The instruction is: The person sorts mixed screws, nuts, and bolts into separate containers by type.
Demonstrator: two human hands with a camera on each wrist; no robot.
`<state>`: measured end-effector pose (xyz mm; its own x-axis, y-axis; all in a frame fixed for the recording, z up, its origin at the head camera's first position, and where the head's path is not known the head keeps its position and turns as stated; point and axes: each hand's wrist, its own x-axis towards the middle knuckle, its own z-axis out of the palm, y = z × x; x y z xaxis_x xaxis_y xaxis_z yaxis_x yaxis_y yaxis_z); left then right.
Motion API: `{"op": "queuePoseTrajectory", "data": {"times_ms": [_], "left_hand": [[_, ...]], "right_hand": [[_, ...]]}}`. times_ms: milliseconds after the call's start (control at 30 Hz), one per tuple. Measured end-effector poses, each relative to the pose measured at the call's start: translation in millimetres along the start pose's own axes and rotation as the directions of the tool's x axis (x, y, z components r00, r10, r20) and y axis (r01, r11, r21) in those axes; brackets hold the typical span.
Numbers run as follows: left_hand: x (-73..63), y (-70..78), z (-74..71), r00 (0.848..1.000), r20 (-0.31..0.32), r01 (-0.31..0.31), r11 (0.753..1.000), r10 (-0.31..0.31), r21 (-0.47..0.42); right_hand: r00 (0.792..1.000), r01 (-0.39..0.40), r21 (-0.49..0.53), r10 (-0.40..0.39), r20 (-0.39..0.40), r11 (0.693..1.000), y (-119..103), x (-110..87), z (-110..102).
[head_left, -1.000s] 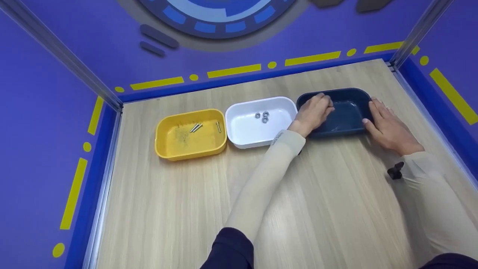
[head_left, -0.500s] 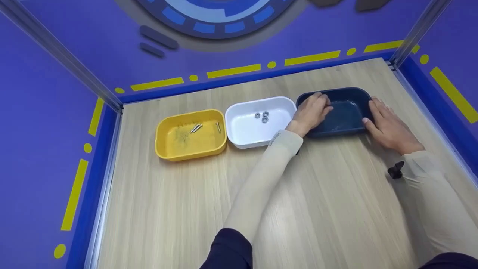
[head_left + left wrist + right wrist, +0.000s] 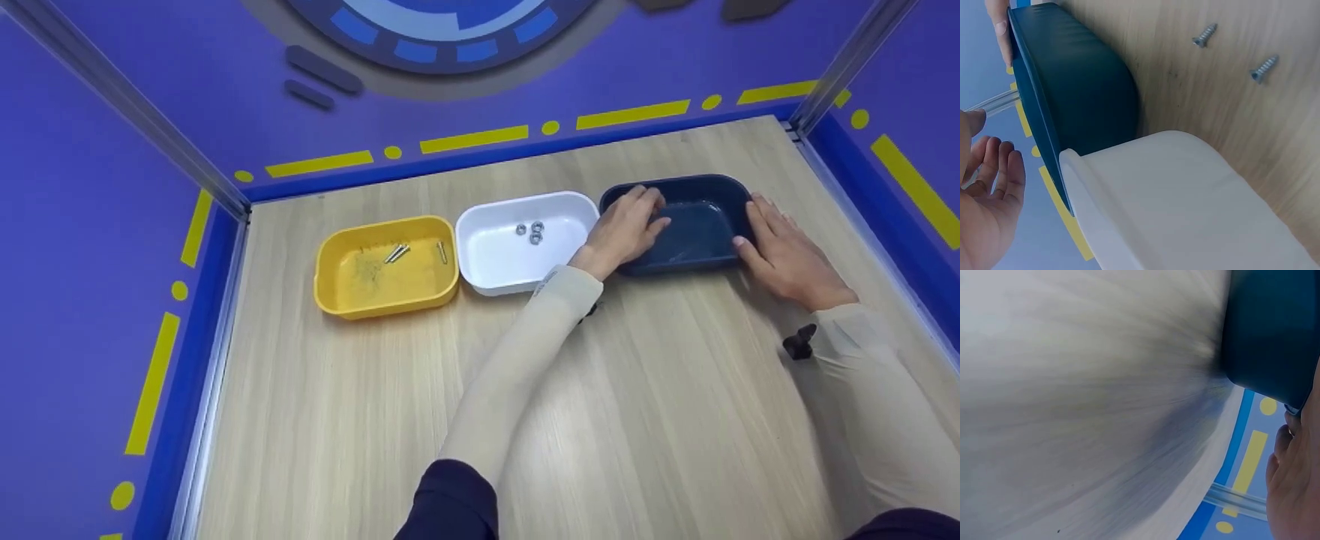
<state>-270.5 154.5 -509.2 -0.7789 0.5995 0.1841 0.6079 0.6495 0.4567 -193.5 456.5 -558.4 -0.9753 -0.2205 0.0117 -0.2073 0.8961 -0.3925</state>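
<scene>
My left hand (image 3: 621, 226) hovers over the left end of a dark blue-green bin (image 3: 694, 261). In the left wrist view the fingers of the left hand (image 3: 991, 202) are loosely bent, the thumb stands apart, and nothing shows between them. My right hand (image 3: 795, 259) lies against the bin's right end, fingers straight along the rim and thumb tip at the inner edge. Left of that bin stands a white bin (image 3: 487, 259) with several metal nuts (image 3: 535, 232). A yellow bin (image 3: 382, 306) at the far left contains screws (image 3: 396, 253).
Two loose screws, one near (image 3: 1206, 35) and one farther off (image 3: 1265, 68), lie on the wooden table (image 3: 360, 420) in the left wrist view. Blue-purple panels (image 3: 480, 97) with metal corner posts (image 3: 836, 71) enclose the table at the back and sides.
My left hand has drawn slightly back to the left over the dark bin. My right hand stays against its right end, and the nuts and screws in the bins have not moved.
</scene>
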Motion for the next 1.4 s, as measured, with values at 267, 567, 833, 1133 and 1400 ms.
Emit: {"op": "queuePoseTrajectory", "data": {"times_ms": [267,567,833,1133,1400], "left_hand": [[-10.4,-2.9,-4.4,1.0,-0.003,-0.014,0.999,0.014,-0.029],[-30.9,-8.9,-10.7,0.999,-0.011,-0.035,0.999,0.035,-0.029],[-54.8,-12.4,-13.9,0.998,-0.025,-0.063,0.996,0.062,-0.059],[-74.2,-18.1,-10.8,0.997,-0.038,-0.076,0.994,0.073,-0.08],[-90.5,-25.0,-3.2,0.991,-0.084,-0.114,0.989,0.106,-0.094]], "right_hand": [[1.0,-0.006,-0.002,0.006,-0.012,1.0,1.4,-0.6,-0.1],[1.0,0.002,-0.005,-0.002,-0.011,1.0,3.3,0.6,1.6],[1.0,0.006,-0.011,-0.006,-0.002,1.0,1.3,0.3,0.0],[1.0,0.005,0.003,-0.005,0.0,1.0,0.5,-0.4,-0.8],[1.0,0.021,0.009,-0.02,-0.014,1.0,3.0,1.0,1.7]]}}
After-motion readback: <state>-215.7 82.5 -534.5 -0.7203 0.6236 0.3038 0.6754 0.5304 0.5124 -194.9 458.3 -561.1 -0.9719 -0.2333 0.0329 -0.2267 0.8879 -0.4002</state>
